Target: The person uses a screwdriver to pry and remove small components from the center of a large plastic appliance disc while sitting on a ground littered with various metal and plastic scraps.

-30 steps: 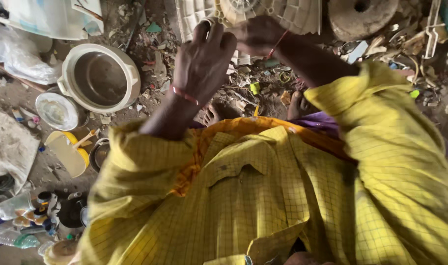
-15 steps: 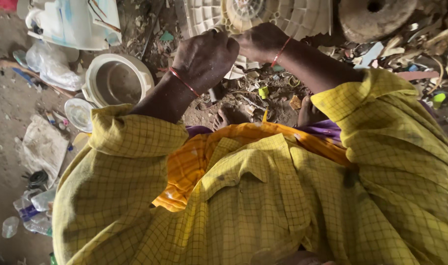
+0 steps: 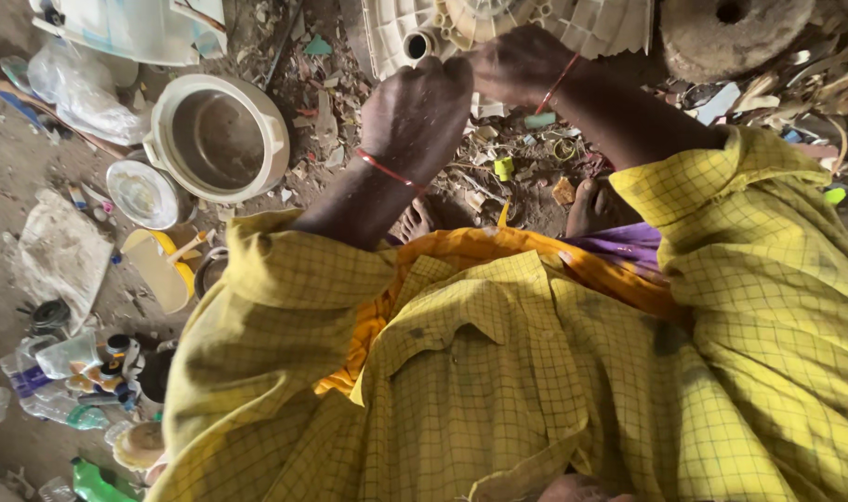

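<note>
A white ribbed plastic part (image 3: pixel 610 26) with a round hub and a short tube opening (image 3: pixel 417 45) lies on littered ground at the top of the view. My left hand (image 3: pixel 415 112), a red thread round its wrist, has its back to the camera and its fingers curl on the part's near edge beside the tube. My right hand (image 3: pixel 512 65), also with a red wrist thread, is closed over the part's middle; its fingers are hidden. Both arms come out of yellow checked sleeves (image 3: pixel 284 279).
A white round pot-like casing (image 3: pixel 218 139) stands at the left, with a round lid (image 3: pixel 145 193) and a yellow plastic piece (image 3: pixel 159 270) below it. Plastic bottles (image 3: pixel 61 381) lie at the lower left. A round rusty disc (image 3: pixel 731 33) sits at the top right. My bare feet (image 3: pixel 596 200) rest among scraps.
My left hand, fingers raised and spread a second ago, has come down and curled on the white part's edge. The view has drawn closer to the part.
</note>
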